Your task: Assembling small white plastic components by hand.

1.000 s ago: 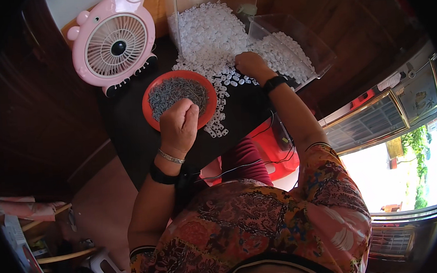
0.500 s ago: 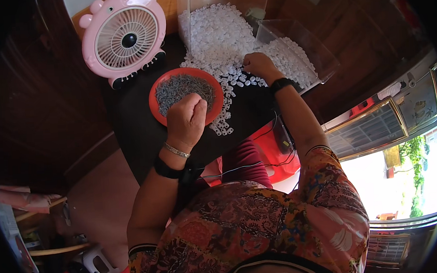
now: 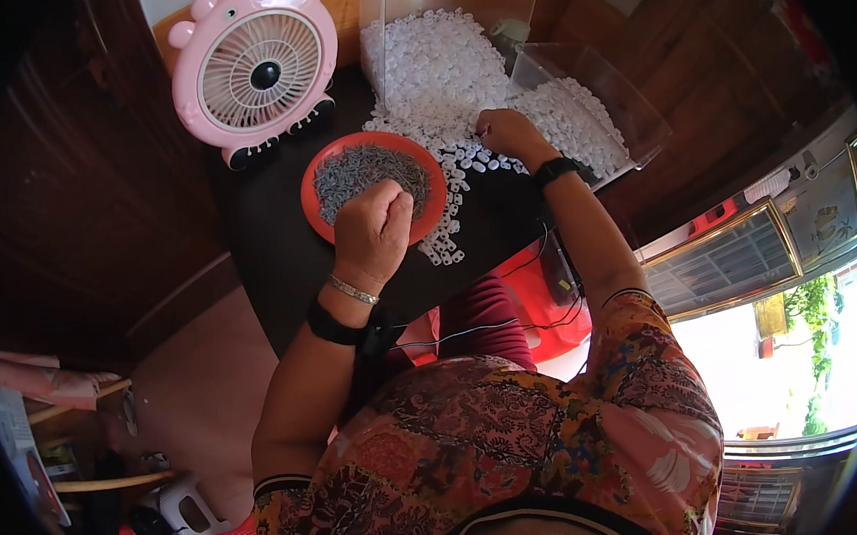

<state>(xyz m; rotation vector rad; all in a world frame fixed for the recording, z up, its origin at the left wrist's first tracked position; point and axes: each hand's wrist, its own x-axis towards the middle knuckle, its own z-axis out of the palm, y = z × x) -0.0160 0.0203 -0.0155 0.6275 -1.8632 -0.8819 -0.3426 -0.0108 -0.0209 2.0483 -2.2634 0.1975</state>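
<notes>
My left hand (image 3: 374,230) is closed in a fist above the near edge of an orange-red plate (image 3: 310,198). Whatever its fingers hold, if anything, is hidden. Heaped in the plate are thin grey metal pieces (image 3: 364,173) that look like nails or screws. Curled fingers of my right hand (image 3: 513,133) rest at the edge of a spread of small white plastic pieces (image 3: 461,156), several of which show two holes. What those fingertips pinch is too small to make out. A line of white pieces (image 3: 444,245) runs down beside the plate on the dark tabletop (image 3: 279,228).
A pink animal-shaped fan (image 3: 262,72) stands at the back left of the table. Behind the plate, a clear box (image 3: 383,45) spills a large white heap. Another clear bin (image 3: 651,131) with white pieces lies to the right. A cable (image 3: 462,335) crosses my lap.
The view has shifted slightly, so the fan and plate appear a little farther right. Both hands stay nearly in place, still closed.
</notes>
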